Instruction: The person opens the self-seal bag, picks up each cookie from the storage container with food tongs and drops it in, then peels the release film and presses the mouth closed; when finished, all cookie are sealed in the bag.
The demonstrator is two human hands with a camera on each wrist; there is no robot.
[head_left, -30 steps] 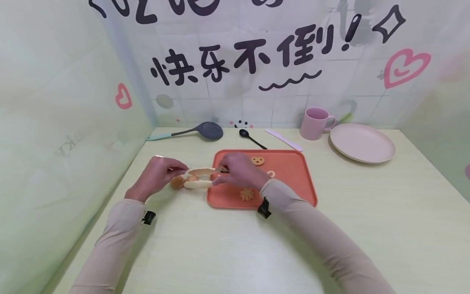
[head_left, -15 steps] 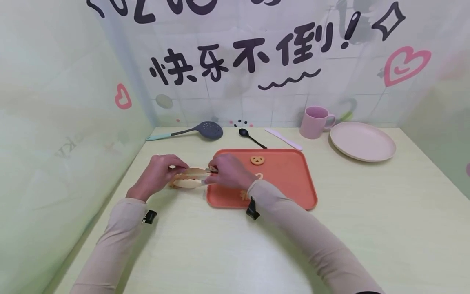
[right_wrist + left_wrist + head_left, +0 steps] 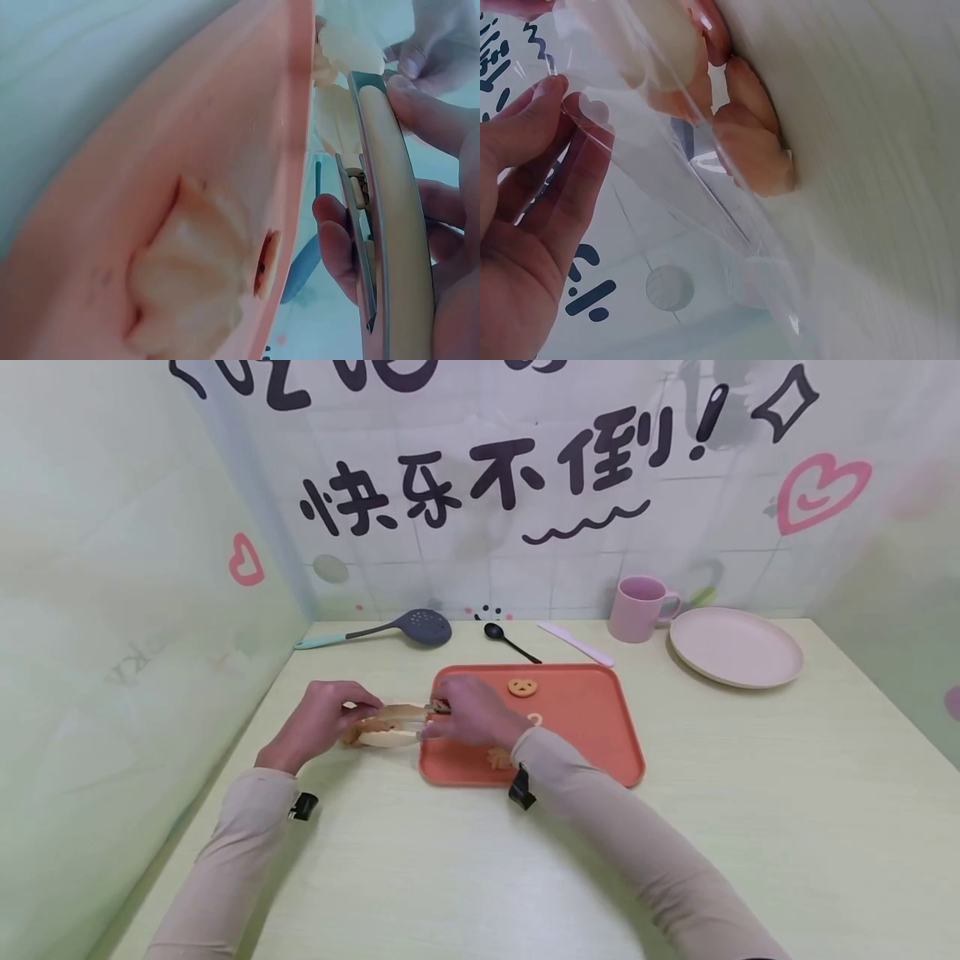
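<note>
Reaching farther left than a second ago, the right hand (image 3: 480,710) has slid the tongs (image 3: 397,225) toward the left hand (image 3: 321,720); half a second ago they stood much as now. The tips thus appear to be inside the clear bag (image 3: 660,180), among the food (image 3: 754,150) just beyond the left fingertips; whether they grip any is unclear. The left hand, hardly moved, pinches the bag's edge between thumb and fingers; the right curls round the tongs, above the tray (image 3: 588,735), its wrist now partly covering the near cookie (image 3: 498,758).
</note>
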